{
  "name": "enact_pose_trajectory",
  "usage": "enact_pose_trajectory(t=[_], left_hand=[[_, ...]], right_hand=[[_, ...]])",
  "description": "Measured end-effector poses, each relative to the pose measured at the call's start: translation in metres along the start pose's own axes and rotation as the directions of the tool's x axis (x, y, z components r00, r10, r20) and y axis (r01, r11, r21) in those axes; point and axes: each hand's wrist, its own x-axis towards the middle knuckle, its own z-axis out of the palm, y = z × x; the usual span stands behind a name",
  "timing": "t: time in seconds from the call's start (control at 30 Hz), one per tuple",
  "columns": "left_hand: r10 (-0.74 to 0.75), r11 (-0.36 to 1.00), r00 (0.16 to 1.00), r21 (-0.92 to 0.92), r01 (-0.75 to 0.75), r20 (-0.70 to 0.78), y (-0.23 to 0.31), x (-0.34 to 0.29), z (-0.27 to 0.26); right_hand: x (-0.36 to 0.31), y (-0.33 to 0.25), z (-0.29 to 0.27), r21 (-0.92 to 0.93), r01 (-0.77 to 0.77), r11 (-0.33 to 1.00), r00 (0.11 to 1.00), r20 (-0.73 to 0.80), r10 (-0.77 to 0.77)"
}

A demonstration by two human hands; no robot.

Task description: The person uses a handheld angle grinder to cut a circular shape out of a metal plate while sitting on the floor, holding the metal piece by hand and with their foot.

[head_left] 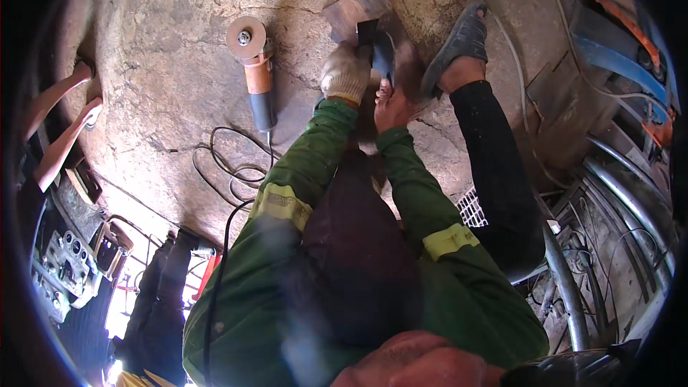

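My left hand (342, 75), in a whitish knit glove, closes at the near edge of a rusty brown steel plate (356, 11) on the floor; its fingertips are partly hidden. My bare right hand (393, 106) wraps round the near end of a dark blue, long-bodied tool (383, 54), whose kind I cannot make out. A small black piece (366, 31) stands between the tool and the plate. To the left of my gloved hand lies an orange and dark angle grinder (258, 84), its disc (246, 37) facing up.
The grinder's black cable (233, 172) coils on the cracked concrete. A foot in a dark shoe (459, 41) is close right of my right hand. Grey cables, metal pipes (623, 197) and a blue frame (620, 64) line the right. Another person's bare limbs (68, 140) reach in at left.
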Motion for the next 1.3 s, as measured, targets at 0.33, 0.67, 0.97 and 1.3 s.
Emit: enact_pose_trajectory(t=[0.33,0.67,0.97,1.3], left_hand=[[-0.29,0.957,0.957,0.003,0.29,-0.028,-0.046,0.044,-0.006],[0.089,0.994,0.996,0.058,-0.089,-0.009,-0.038,0.038,-0.008],[0.002,0.985,0.997,0.173,-0.016,0.081,-0.027,0.025,-0.011],[0.266,0.892,0.95,0.333,-0.306,0.162,-0.028,0.019,-0.006]], right_hand=[[0.024,-0.003,-0.009,0.454,-0.419,0.786,0.888,0.386,0.25],[0.033,-0.01,-0.025,0.391,-0.478,0.786,0.829,0.498,0.256],[0.032,-0.03,-0.03,0.435,-0.532,0.727,0.814,0.499,0.297],[0.012,-0.02,0.005,0.127,-0.253,0.959,0.967,0.06,0.248]])
